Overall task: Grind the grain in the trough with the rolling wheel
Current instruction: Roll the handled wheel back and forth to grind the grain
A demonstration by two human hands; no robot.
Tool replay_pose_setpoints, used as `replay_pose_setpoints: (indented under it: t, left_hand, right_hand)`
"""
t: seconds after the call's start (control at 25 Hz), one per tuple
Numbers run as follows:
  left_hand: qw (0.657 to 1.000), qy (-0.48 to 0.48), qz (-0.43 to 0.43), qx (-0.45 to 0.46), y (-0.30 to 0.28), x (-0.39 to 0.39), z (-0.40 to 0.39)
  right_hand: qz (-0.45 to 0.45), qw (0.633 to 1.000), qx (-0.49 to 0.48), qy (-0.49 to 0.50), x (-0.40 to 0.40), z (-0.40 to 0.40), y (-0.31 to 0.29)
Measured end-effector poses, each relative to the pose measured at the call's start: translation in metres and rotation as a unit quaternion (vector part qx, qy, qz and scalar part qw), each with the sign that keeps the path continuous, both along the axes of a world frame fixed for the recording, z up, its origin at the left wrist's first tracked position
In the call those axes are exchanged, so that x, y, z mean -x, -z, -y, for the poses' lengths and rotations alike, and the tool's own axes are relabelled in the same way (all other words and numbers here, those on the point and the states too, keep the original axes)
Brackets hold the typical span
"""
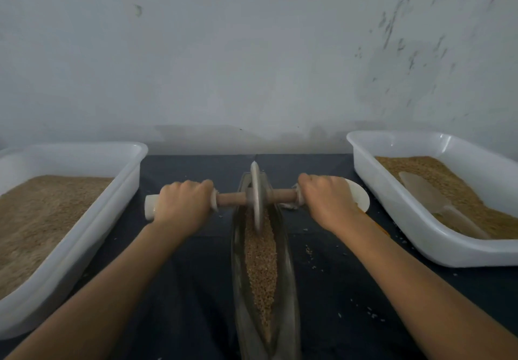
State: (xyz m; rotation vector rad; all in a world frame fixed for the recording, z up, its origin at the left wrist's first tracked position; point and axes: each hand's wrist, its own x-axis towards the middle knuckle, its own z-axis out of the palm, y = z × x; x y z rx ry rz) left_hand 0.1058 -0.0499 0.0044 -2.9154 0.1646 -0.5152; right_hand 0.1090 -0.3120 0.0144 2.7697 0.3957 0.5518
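A long, narrow metal trough (pixel 286 281) runs away from me down the middle of the dark cloth, filled with brown grain (pixel 260 261). A thin metal rolling wheel (pixel 256 194) stands upright in the trough's far end, on a wooden axle (pixel 231 199) with white-wrapped handles. My left hand (pixel 183 201) grips the left handle. My right hand (pixel 326 200) grips the right handle. Both arms are stretched forward. The wheel's lower edge is blurred where it meets the grain.
A white plastic tub (pixel 92 219) of fine brown meal sits at the left. At the right, another white tub (pixel 392 214) holds grain and a pale scoop (pixel 429 197). A white disc-like object (pixel 361 195) lies behind my right hand. Loose grains dot the cloth (pixel 196 289). A wall rises behind.
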Motion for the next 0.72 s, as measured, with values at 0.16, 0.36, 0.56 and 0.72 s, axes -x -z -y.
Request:
replay_pose_setpoints:
  t: [0.16, 0.36, 0.56, 0.72]
  left_hand:
    - [0.999, 0.021, -0.047, 0.017, 0.013, 0.073, -0.013]
    - [0.996, 0.024, -0.084, -0.002, 0.006, 0.112, -0.016]
    - [1.000, 0.005, -0.025, -0.016, -0.005, 0.022, 0.002]
    - [1.000, 0.009, -0.022, 0.005, -0.006, 0.011, 0.001]
  right_hand:
    - [-0.015, 0.996, -0.015, -0.082, 0.066, 0.019, 0.013]
    - [-0.039, 0.987, -0.047, -0.150, 0.100, 0.028, 0.012]
    - [-0.049, 0.998, -0.029, -0.014, 0.016, 0.004, 0.004]
    - [-0.036, 0.999, -0.027, -0.004, 0.015, 0.002, 0.006]
